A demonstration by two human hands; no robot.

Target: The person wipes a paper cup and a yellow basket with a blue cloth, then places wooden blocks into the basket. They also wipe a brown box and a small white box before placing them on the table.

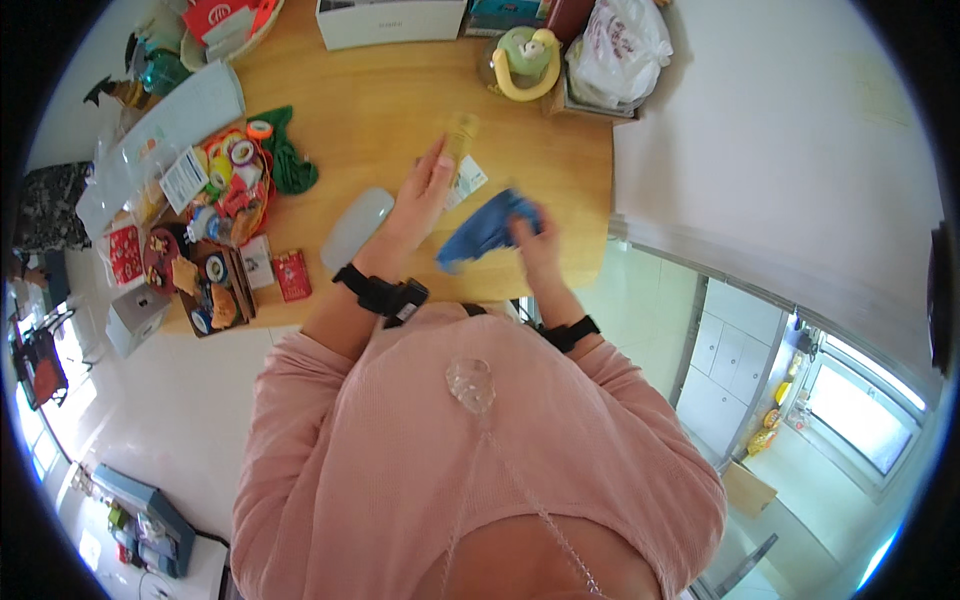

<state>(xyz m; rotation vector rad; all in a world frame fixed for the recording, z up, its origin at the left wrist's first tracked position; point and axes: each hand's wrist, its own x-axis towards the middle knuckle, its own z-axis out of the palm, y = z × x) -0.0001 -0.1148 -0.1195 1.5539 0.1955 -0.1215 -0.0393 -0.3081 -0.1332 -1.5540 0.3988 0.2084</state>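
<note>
At the middle of the wooden table (pixel 375 97), my left hand (pixel 424 184) grips a yellowish, tube-like object (pixel 461 135), blurred at its far end. My right hand (pixel 538 238) holds a crumpled blue cloth (pixel 484 229), which hangs out to the left of the fingers. Under and just right of the yellowish object lies a small printed paper or card (pixel 466 182). A pale, translucent oblong case (pixel 356 229) rests beside my left forearm, near the table's front edge.
To the left stand a red basket (pixel 266 196) of tape rolls, a green cloth (pixel 289 154), a red packet (pixel 292 275) and a wooden box (pixel 244 296). At the back are a white box (pixel 390 26), a green-and-yellow kettle-like item (pixel 525 64) and a white plastic bag (pixel 619 56).
</note>
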